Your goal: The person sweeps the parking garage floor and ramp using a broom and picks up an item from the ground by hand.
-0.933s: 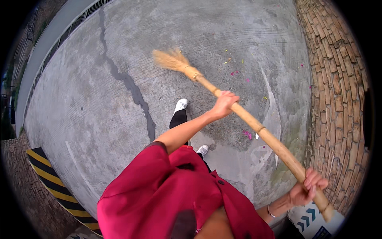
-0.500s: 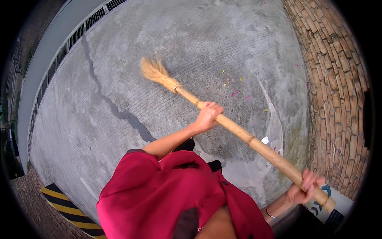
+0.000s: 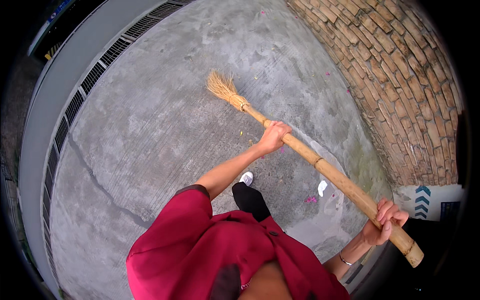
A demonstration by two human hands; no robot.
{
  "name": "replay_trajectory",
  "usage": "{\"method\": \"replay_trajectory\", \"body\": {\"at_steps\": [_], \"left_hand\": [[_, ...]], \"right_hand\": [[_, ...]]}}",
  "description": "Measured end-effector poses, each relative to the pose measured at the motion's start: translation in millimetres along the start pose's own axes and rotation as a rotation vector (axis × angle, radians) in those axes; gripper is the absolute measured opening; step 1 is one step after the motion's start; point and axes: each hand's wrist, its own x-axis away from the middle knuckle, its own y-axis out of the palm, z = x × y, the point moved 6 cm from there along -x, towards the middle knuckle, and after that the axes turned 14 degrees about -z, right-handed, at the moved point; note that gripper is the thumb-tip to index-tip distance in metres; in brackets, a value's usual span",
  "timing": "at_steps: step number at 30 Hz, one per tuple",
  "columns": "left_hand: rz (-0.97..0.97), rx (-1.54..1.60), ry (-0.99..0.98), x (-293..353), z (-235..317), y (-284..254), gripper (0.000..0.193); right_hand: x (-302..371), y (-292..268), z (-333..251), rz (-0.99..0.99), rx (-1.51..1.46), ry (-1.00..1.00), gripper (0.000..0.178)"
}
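A broom (image 3: 318, 162) with a thick bamboo handle slants across the view, from upper left to lower right. Its straw bristle head (image 3: 221, 86) is at the far end, over the concrete floor; whether it touches the ground I cannot tell. My left hand (image 3: 274, 136) is wrapped round the handle a little below the bound straw. Farther down, close to the handle's butt end, my right hand (image 3: 385, 221) grips it with fingers curled over. A bracelet (image 3: 345, 259) circles my right wrist.
Pink petals (image 3: 311, 199) and small yellow leaves are scattered on the concrete (image 3: 145, 125). A white scrap (image 3: 322, 188) lies near the handle. A stone wall (image 3: 400, 65) borders the right; a slotted drain (image 3: 75, 105) curves along the left. My white shoe (image 3: 246, 178) shows ahead.
The view has shifted and turned, with the wall larger and my foot now showing. The broom head appears farther right in the picture and less blurred. Both hands keep their hold.
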Motion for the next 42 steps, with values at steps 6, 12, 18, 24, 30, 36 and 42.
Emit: {"method": "replay_trajectory", "body": {"at_steps": [6, 12, 18, 24, 30, 36, 42], "left_hand": [[-0.032, -0.141, -0.141, 1.1, -34.5, -66.5, 0.018], [-0.03, -0.246, -0.602, 95.2, -142.7, -145.4, 0.012], [-0.021, -0.226, -0.687, 86.1, -266.6, -184.4, 0.011], [-0.009, 0.004, -0.128, -179.9, -270.9, -193.3, 0.015], [0.058, 0.061, 0.108, -263.1, -302.8, -276.2, 0.016], [0.065, -0.11, -0.271, -118.2, -345.4, -388.8, 0.019], [-0.018, -0.276, -0.727, 120.6, -447.1, -459.4, 0.014]], "right_hand": [[-44.2, -39.8, 82.8, 0.214, -0.284, 0.077, 0.019], [-129.7, 87.1, 225.3, -0.044, -0.575, 0.328, 0.02], [-232.5, 169.5, 313.3, -0.034, -0.613, 0.495, 0.022], [-313.8, 120.7, 246.6, 0.202, -0.015, 0.237, 0.017], [-358.9, 176.8, 240.6, -0.043, 0.178, 0.017, 0.018], [-383.3, 227.9, 291.5, 0.096, -0.339, 0.192, 0.037], [-369.8, 397.7, 390.9, -0.032, -0.65, 0.361, 0.028]]}}
